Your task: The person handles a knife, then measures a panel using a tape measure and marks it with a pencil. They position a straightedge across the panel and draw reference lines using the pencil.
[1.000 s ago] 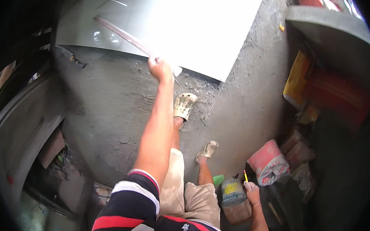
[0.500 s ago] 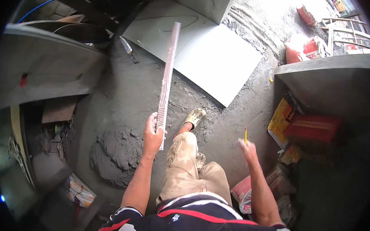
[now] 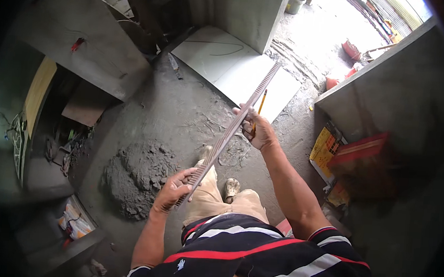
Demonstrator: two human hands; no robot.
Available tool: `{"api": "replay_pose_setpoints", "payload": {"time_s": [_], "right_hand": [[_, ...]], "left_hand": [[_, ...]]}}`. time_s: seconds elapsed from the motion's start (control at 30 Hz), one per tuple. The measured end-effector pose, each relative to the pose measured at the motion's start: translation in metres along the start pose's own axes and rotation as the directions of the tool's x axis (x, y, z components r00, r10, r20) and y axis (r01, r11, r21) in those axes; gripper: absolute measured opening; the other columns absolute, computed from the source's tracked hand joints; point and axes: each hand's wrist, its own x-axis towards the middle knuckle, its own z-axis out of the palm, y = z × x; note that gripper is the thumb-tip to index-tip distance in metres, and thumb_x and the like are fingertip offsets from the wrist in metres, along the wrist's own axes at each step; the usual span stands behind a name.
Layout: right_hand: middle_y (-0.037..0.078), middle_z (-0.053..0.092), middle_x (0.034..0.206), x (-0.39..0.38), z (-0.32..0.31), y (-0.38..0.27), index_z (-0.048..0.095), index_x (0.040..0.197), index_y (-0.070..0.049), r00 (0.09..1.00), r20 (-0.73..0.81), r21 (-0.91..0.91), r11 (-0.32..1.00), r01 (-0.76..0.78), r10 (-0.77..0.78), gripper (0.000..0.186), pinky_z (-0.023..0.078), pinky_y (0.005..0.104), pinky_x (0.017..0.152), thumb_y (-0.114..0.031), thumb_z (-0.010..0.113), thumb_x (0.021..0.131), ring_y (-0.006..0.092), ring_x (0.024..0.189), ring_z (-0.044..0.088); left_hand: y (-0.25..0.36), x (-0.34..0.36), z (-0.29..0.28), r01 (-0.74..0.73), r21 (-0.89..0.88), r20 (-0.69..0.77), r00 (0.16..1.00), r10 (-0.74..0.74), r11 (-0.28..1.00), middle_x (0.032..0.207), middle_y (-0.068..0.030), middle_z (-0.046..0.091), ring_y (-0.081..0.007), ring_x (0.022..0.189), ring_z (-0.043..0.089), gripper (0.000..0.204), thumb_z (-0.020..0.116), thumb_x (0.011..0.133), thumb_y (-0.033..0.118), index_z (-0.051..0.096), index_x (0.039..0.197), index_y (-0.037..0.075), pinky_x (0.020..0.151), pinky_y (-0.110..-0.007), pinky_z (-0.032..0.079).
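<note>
A long, narrow pale strip (image 3: 224, 138) with a ridged pattern slants across my body. My left hand (image 3: 177, 189) is closed on its lower end. My right hand (image 3: 258, 128) is around its upper half, with a yellow pencil (image 3: 262, 100) in the same fingers, pointing up. Beyond the strip a large white panel (image 3: 222, 61) lies on the grey floor, against a concrete upright. My legs and dusty clogs (image 3: 232, 188) are below.
A mound of wet mortar (image 3: 134, 178) lies at left. Concrete partitions (image 3: 99, 58) stand on both sides. A yellow carton (image 3: 324, 148) and red box (image 3: 360, 153) are at right; a small tool (image 3: 175, 66) beside the panel; a bucket (image 3: 296, 2) at the far doorway.
The strip, earlier upright in my left hand alone, now slants to the upper right. My right hand has risen with the pencil and taken hold of the strip. My view has shifted.
</note>
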Motion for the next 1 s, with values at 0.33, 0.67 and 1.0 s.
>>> {"api": "replay_pose_setpoints", "payload": {"time_s": [0.33,0.67,1.0], "right_hand": [[-0.004,0.047,0.066,0.006,0.156,0.111,0.057,0.097,-0.007,0.992,-0.122,-0.374,0.924,-0.079,0.035,0.038,0.032,0.0244,0.041,-0.040,0.075,0.095,0.0053,0.045,0.040],[-0.003,0.053,0.071,0.037,0.383,0.317,0.061,0.094,-0.007,0.990,0.019,-0.539,0.836,-0.105,0.137,0.034,0.036,0.0267,0.046,-0.039,0.061,0.104,0.0073,0.053,0.046],[0.004,0.061,0.080,0.107,0.516,0.426,0.065,0.096,0.000,0.987,0.076,-0.648,0.759,-0.060,0.143,0.048,0.045,0.0335,0.061,-0.047,0.057,0.103,0.0138,0.070,0.056]], "left_hand": [[0.003,-0.073,-0.082,0.148,0.106,0.059,0.986,-0.155,0.983,0.095,-0.0065,0.067,-0.0094,0.066,0.062,0.031,0.064,0.098,0.022,0.056,0.120,0.001,0.060,-0.025,0.052],[0.002,-0.134,-0.270,-0.035,-0.475,-0.178,0.982,-0.057,0.879,0.083,-0.0025,0.059,-0.0104,0.056,0.056,0.027,0.058,0.105,0.028,0.052,0.120,0.007,0.046,-0.026,0.047],[0.031,-0.180,-0.412,-0.187,-0.575,-0.316,0.949,-0.005,0.797,0.080,-0.0003,0.057,-0.0108,0.055,0.054,0.025,0.059,0.104,0.030,0.053,0.115,0.009,0.047,-0.027,0.045]]}}
